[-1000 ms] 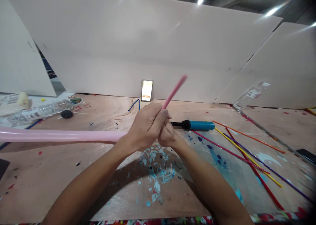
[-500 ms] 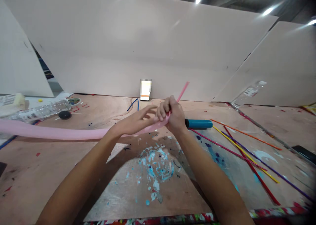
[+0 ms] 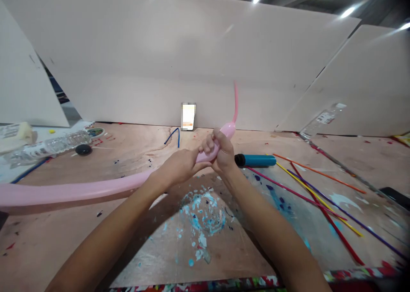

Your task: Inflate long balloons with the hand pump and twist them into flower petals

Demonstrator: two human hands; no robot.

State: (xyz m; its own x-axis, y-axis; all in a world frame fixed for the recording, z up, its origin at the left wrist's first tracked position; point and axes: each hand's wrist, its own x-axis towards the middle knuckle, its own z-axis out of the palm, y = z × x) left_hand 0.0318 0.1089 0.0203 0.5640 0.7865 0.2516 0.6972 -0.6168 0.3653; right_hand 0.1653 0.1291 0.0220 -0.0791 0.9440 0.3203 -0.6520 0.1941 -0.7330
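Note:
A long pink modelling balloon [image 3: 105,187] runs from the left edge of the view through both my hands. My left hand [image 3: 182,165] is closed around it, with the thumb side toward the right hand. Just beside it, my right hand [image 3: 223,151] wraps its fingers around the same balloon. Past the right hand a short inflated bulge shows, and a thin uninflated tail points upward from it. Parts of the balloon are hidden under my fingers and behind the left wrist. To the right of my right hand lies a blue balloon pump [image 3: 258,160], apart from it.
Several uninflated balloons, orange [image 3: 323,174], yellow, purple and red, lie on the right of the paint-stained table [image 3: 243,253]. A lit phone [image 3: 188,116] leans on the white board. Clear plastic bottles [image 3: 54,146] and a black round object [image 3: 83,150] sit at left; another bottle [image 3: 323,122] leans at right.
Air has bulged the balloon beyond my right hand, and its tail now points straighter up. The left part of the balloon has sunk lower, and my left hand has closed around it.

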